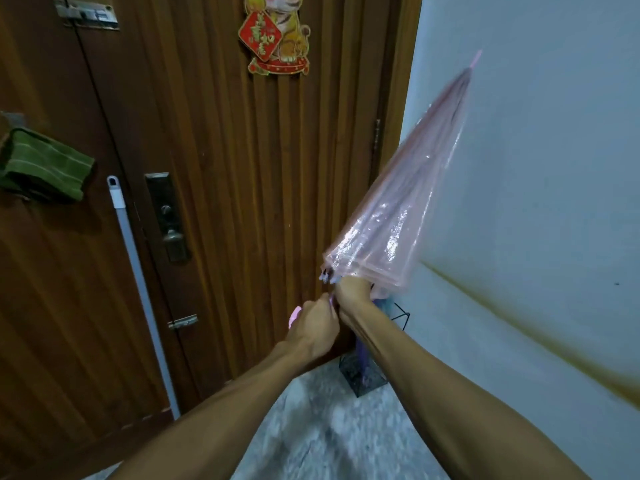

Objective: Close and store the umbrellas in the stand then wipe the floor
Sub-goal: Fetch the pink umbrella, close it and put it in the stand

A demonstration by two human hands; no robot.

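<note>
Lettering on the door ahead of me

The one sign I see is the red diamond plaque (pixel 260 35) on the tiger decoration (pixel 278 33) stuck to the wooden door (pixel 214 140); it bears gold Chinese characters, too blurred for me to read. I find no other readable text.

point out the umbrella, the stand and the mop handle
umbrella (pixel 398 202), head view, on the folded pink canopy
stand (pixel 363 379), head view, on its wire base
mop handle (pixel 138 271), head view, on the shaft
</note>
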